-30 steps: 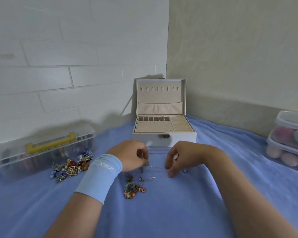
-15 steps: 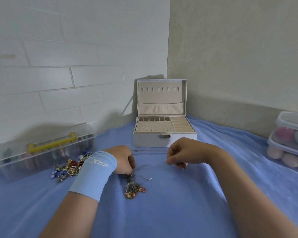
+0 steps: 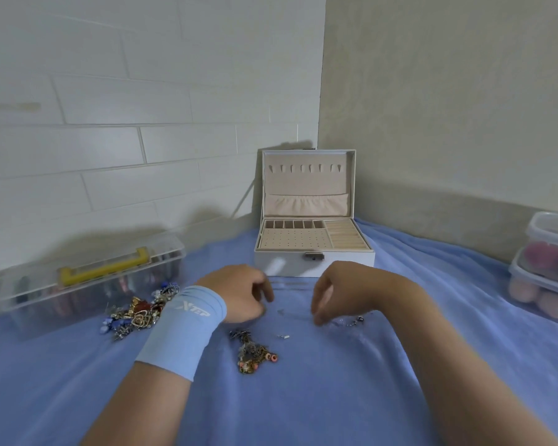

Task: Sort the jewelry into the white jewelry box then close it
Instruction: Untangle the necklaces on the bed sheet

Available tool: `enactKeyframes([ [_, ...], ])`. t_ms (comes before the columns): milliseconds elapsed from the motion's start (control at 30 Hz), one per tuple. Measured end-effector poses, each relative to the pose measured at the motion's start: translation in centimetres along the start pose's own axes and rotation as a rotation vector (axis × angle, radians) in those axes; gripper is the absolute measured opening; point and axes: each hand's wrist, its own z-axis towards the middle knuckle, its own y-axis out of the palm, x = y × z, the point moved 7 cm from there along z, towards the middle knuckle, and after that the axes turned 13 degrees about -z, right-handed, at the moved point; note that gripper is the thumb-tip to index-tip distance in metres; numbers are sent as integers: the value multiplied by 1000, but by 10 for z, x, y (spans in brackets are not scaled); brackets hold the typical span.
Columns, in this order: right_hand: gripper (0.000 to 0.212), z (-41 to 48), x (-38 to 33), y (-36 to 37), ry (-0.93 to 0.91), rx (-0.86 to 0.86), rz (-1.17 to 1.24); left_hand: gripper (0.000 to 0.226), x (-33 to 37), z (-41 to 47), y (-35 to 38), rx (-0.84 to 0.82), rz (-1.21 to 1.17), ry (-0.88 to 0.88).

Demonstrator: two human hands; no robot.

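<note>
looks like a corner of someone's home. soft blue blanket (image 3: 303,400) spread over the surface, white brick-pattern wall (image 3: 142,91) meeting a plain beige wall (image 3: 448,91), a white jewelry box (image 3: 290,263), a clear plastic case with a yellow handle (image 3: 103,270) and stacked clear tubs (image 3: 550,262) at the sides.

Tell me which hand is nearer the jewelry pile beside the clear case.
Left. The left hand is just right of the pile, its wristband beside it; the right hand lies farther right, beyond the left hand.
</note>
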Motion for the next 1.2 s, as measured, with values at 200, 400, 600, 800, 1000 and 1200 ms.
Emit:
enactKeyframes([
  [200, 9, 11, -16, 12, -86, 20, 56, 6, 24, 6, 25, -36, 0, 129],
  [400, 10, 16, -10, 13, -73, 15, 54, 8, 24, 10, 26, -19, 54, 145],
  [600, 16, 14, -4, 8, -123, 8, 301, 14, 17, 15, 22, 74, -270, 149],
  [800, 23, 11, -7, -11, -263, 121, 762, 12, 25, 9, 14, 77, -1115, 175],
  [1000, 28, 5, -16, -24, -344, 196, 908, 7, 34, 4, 16, -3, -934, 173],
  [1200, 22, 0, -24, -30, -351, 276, 910, 8, 32, 10, 7, 112, -1109, 161],
])
